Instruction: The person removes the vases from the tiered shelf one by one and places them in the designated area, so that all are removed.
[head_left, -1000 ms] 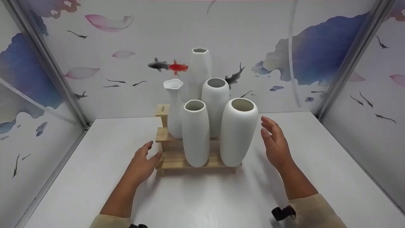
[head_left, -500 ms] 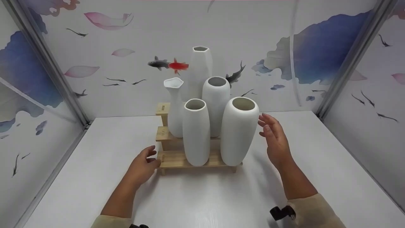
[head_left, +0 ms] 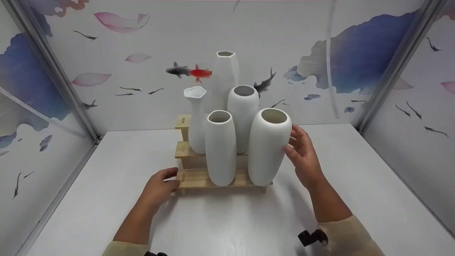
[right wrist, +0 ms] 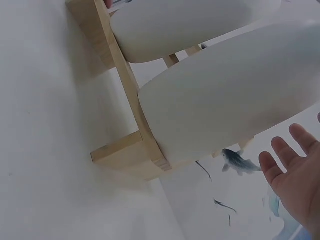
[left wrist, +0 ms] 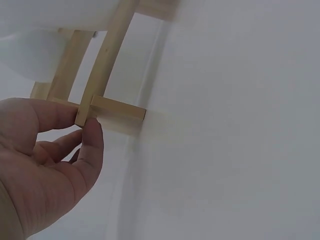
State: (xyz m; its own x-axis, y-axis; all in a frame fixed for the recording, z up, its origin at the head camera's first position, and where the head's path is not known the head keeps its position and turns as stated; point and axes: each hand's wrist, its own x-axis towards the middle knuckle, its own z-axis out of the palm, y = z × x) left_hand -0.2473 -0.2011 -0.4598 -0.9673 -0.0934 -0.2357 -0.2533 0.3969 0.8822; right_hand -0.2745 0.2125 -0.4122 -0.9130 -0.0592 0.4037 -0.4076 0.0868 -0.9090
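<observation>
A three-step wooden stand (head_left: pixel 195 179) holds several white vases. My left hand (head_left: pixel 157 190) pinches the left end of its lowest board; in the left wrist view, thumb and fingers of that hand (left wrist: pixel 55 167) meet around the board end (left wrist: pixel 102 67). On the lowest step stand a slim vase (head_left: pixel 220 154) and, right of it, a wider vase (head_left: pixel 268 153). My right hand (head_left: pixel 306 163) is at the wider vase's right side, thumb near its wall. The right wrist view shows this hand (right wrist: pixel 300 182) with extended fingers beside the vase (right wrist: pixel 225 100); contact is unclear.
Behind, a flared-neck vase (head_left: pixel 197 131) and a rounded vase (head_left: pixel 242 121) stand on the middle step, with a tall faceted vase (head_left: pixel 226 76) at the back. The white table (head_left: pixel 227 227) is bounded by printed panels (head_left: pixel 142 42) and metal corner posts.
My left hand has moved onto the lowest board's end and closed its fingers around it. My right hand has moved left to the wider vase. The vases stay on their steps.
</observation>
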